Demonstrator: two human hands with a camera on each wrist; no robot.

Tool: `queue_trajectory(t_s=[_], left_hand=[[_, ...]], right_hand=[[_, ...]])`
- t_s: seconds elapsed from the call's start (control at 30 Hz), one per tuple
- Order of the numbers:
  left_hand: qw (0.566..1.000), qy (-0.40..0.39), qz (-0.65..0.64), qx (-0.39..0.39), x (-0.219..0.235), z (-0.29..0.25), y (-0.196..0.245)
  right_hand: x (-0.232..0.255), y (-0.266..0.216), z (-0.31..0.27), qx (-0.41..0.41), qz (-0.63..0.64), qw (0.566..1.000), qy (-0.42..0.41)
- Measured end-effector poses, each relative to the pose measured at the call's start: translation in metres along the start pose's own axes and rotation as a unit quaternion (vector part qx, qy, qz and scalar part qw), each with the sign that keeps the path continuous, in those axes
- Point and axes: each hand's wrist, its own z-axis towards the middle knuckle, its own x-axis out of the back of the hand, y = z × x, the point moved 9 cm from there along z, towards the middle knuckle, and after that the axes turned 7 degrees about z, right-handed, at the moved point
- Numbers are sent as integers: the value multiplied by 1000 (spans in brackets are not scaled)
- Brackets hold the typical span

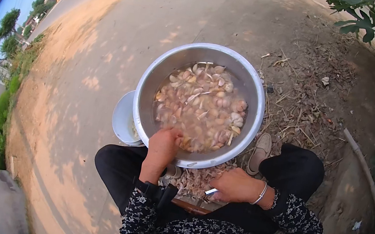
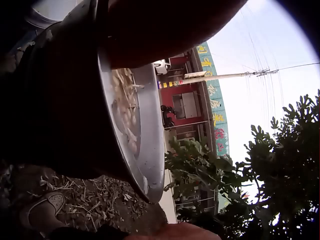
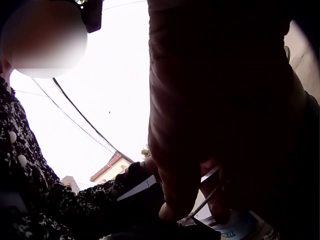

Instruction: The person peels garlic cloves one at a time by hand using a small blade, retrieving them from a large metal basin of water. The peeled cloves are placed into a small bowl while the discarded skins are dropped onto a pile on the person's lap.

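A large metal basin [image 1: 156, 69] holds many garlic cloves [image 1: 202, 102] and a few whole bulbs in cloudy water. My left hand [image 1: 161, 148] reaches over the near rim, its fingertips down among the cloves at the near left; what they hold I cannot tell. My right hand [image 1: 235, 185] grips a small knife [image 1: 211, 191] just outside the near right rim. The short blade points left, and the handle is hidden in the fist. In the right wrist view, the right hand [image 3: 200, 115] is dark, with the thin blade [image 3: 207, 200] below it.
A pale bucket [image 1: 122, 118] stands against the basin's left side. Garlic skins [image 1: 198, 181] are heaped between my feet, below the near rim. Dry stalks and leaves litter the ground on the right, with a long stick [image 1: 364, 166] beyond. Concrete paving [image 1: 121, 40] stretches out ahead and left.
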Motion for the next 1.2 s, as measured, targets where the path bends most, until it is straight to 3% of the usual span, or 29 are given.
queue_trajectory(t_s=[0.07,0.1,0.2,0.27,0.33,0.37,0.4,0.43,0.47,0.5,0.57,0.8,0.97,1.1,1.2], left_hand=[[998,-29,53,-29,-22,13,11],[991,-58,108,-61,-35,19,17],[990,-83,87,-79,-51,23,19],[991,-83,65,-81,-51,23,20],[983,-91,-142,74,-39,16,-2],[983,-93,-142,73,-34,12,0],[920,-98,-366,103,-33,5,2],[806,-97,-569,129,-28,-1,8],[770,-102,-618,122,-20,-7,20],[770,-102,-618,122,-17,-12,23],[721,-121,-665,154,-20,-23,26],[711,-66,-681,161,-14,-41,28],[748,-42,-640,170,-12,-47,22],[762,-47,-622,175,-11,-52,20],[737,-91,-646,176,-15,-55,21]], right_hand=[[17,-15,-6,80,106,990,36],[19,-13,-5,79,107,990,37],[25,-2,-7,51,146,984,85],[46,8,-15,23,149,971,188],[61,12,-22,-7,176,956,234],[69,17,-25,-34,198,939,279],[69,15,-23,-35,199,939,279],[76,14,-26,-37,203,920,334],[83,13,-30,-39,205,897,388],[82,10,-28,-39,205,897,389],[88,1,-31,-29,156,886,435],[92,-16,-31,-13,101,882,460],[91,-24,-29,12,69,886,459],[88,-27,-29,40,48,884,462],[85,-31,-28,56,36,905,420]])
